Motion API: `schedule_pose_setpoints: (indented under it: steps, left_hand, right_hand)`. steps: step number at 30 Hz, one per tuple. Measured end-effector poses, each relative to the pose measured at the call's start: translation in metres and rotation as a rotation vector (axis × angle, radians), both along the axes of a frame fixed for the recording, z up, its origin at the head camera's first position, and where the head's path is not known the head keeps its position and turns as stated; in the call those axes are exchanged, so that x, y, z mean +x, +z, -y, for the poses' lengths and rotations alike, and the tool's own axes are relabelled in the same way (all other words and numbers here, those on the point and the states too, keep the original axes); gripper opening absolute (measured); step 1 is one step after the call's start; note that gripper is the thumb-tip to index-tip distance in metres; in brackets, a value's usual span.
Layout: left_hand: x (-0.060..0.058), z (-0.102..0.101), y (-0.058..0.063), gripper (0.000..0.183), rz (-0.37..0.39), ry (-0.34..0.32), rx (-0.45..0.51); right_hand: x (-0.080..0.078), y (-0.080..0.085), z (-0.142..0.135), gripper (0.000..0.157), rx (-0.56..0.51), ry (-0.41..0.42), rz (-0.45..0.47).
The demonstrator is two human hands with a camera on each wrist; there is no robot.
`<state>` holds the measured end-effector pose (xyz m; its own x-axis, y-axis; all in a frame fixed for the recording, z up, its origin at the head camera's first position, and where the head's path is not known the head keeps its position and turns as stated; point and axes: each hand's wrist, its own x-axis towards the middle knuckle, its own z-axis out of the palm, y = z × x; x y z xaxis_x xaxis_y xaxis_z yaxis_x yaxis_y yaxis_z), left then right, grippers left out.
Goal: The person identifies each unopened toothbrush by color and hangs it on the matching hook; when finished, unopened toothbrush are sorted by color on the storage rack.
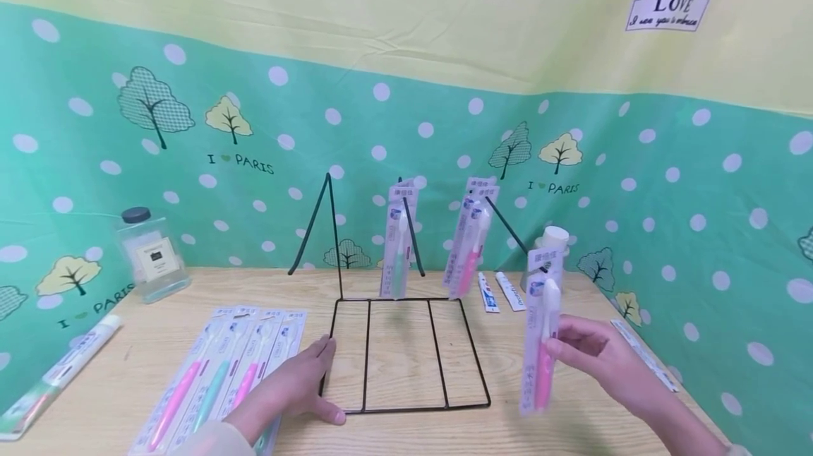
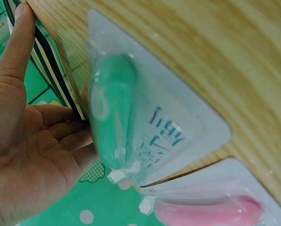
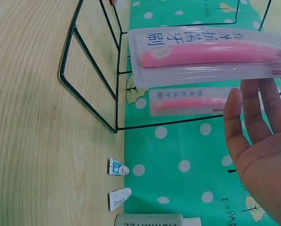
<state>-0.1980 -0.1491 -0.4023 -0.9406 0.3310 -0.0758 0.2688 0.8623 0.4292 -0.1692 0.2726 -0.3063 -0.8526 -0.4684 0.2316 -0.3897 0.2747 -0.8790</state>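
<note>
My right hand (image 1: 597, 357) pinches a packaged pink toothbrush (image 1: 544, 364) by its edge, the top of the pack at the tip of the right prong of a black wire rack (image 1: 438, 354). In the right wrist view, several fingers (image 3: 251, 106) extend below the pack. Farther back on that prong hang packs with a pink toothbrush (image 1: 473, 244). A packaged teal toothbrush (image 1: 399, 251) hangs on the middle prong. My left hand (image 1: 298, 378) rests against the left side of the rack's base, thumb at the front corner, beside packaged toothbrushes (image 1: 212, 378) on the table.
Two small toothpaste tubes (image 1: 510, 291) lie behind the rack, near a white-capped bottle (image 1: 555, 241). A clear dark-capped bottle (image 1: 152, 255) stands back left. A long pack (image 1: 63, 375) lies at the left edge, another flat pack (image 1: 644, 355) at the right. Patterned cloth surrounds the table.
</note>
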Motion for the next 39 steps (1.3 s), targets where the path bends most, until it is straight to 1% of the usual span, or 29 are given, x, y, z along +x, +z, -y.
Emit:
schedule_pose_setpoints:
  steps: [6,12,14,19,24,26,32,35,39]
  left_hand:
    - [-0.001,0.0,-0.002,0.123,-0.004,0.0,-0.006]
    - [-0.001,0.001,-0.002,0.123,-0.009,0.002,-0.006]
    - [-0.001,0.001,-0.002,0.123,-0.014,-0.001,-0.006]
    - [0.0,0.001,-0.002,0.123,-0.02,-0.002,-0.007]
    - [0.001,0.0,-0.002,0.123,-0.024,-0.002,-0.003]
    - [0.001,0.0,-0.002,0.123,-0.027,-0.002,-0.001]
    - [0.001,0.0,-0.002,0.123,-0.031,-0.002,0.003]
    - [0.001,0.0,-0.002,0.123,-0.031,-0.003,0.001]
    - [0.001,0.0,-0.003,0.123,-0.038,-0.006,-0.001]
  right_hand:
    - [-0.009,0.002,0.009,0.022,0.056,-0.06,-0.001]
    - [-0.028,0.003,0.018,0.022,0.073,-0.108,0.013]
    - [-0.036,0.003,0.022,0.025,0.072,-0.134,0.029]
    - [-0.056,0.004,0.032,0.035,0.041,-0.165,0.059]
    - [-0.072,0.005,0.044,0.039,0.019,-0.169,0.055]
    - [-0.077,0.005,0.048,0.042,0.026,-0.182,0.068]
    - [-0.09,0.006,0.056,0.054,0.085,-0.274,0.135]
    - [-0.097,0.006,0.059,0.058,0.095,-0.272,0.141]
    - [-0.103,0.006,0.062,0.06,0.081,-0.236,0.134]
